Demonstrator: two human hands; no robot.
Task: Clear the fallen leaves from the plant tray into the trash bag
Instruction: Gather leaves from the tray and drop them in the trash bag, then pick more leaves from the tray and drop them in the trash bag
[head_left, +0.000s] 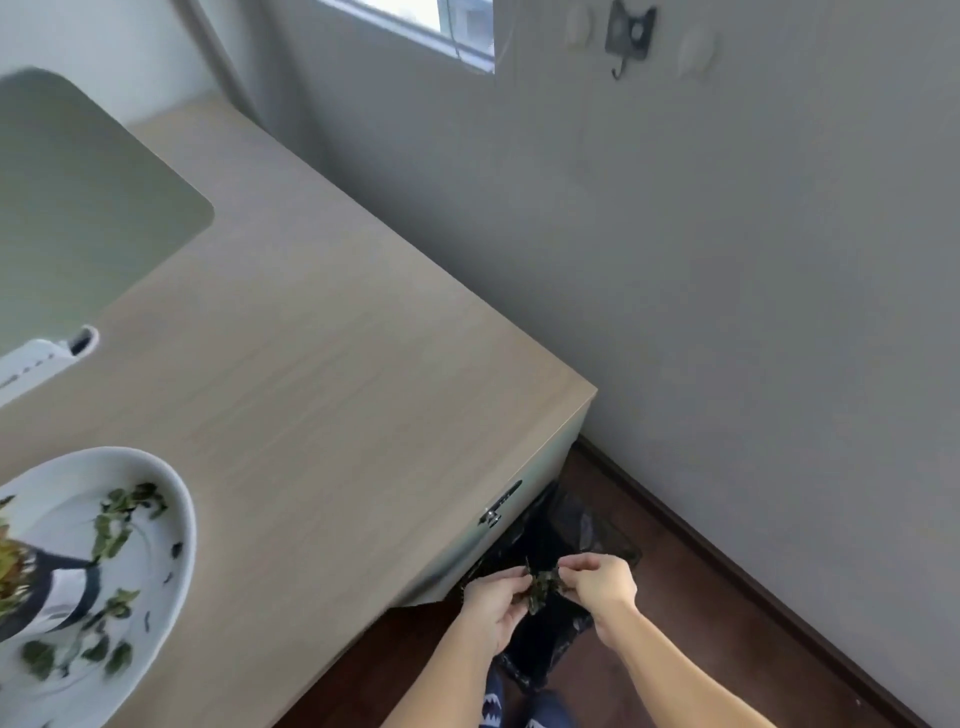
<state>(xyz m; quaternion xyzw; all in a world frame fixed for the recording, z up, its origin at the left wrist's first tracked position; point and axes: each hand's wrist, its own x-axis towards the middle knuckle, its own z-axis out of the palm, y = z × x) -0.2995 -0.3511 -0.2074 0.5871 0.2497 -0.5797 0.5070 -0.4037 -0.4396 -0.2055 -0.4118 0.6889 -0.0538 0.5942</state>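
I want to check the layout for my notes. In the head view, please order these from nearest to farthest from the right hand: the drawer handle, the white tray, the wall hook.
From the right hand:
1. Drawer handle, just up-left, on the desk front.
2. White tray, far left on the desk.
3. Wall hook, high on the wall.

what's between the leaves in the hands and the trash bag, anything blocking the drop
Nothing visible. Both hands, left and right, pinch the clump of leaves right over the open black trash bag on the floor beside the desk. Only open air lies below the clump.
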